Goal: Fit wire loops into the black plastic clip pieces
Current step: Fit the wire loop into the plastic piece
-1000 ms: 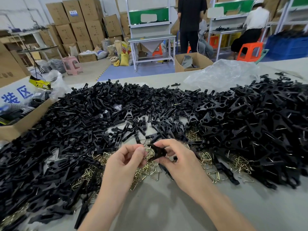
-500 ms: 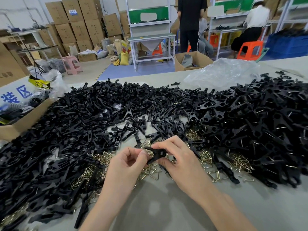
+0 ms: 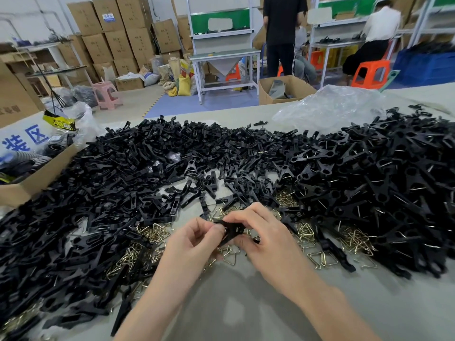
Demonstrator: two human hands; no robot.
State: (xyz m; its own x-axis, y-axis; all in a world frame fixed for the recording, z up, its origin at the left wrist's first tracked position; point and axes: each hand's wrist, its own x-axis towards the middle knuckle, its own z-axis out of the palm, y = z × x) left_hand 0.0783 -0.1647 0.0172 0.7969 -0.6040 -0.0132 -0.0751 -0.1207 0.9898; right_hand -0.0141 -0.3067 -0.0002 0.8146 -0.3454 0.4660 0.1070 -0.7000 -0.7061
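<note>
Lower centre, the left hand (image 3: 194,242) and right hand (image 3: 268,244) are pinching one black clip piece (image 3: 232,231) closer than a moment ago, probably seating a loop. Spare wire loops (image 3: 322,259) are lying just beneath.

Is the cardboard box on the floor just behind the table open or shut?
Open: the cardboard box has its flaps up, and something grey shows inside.
</note>
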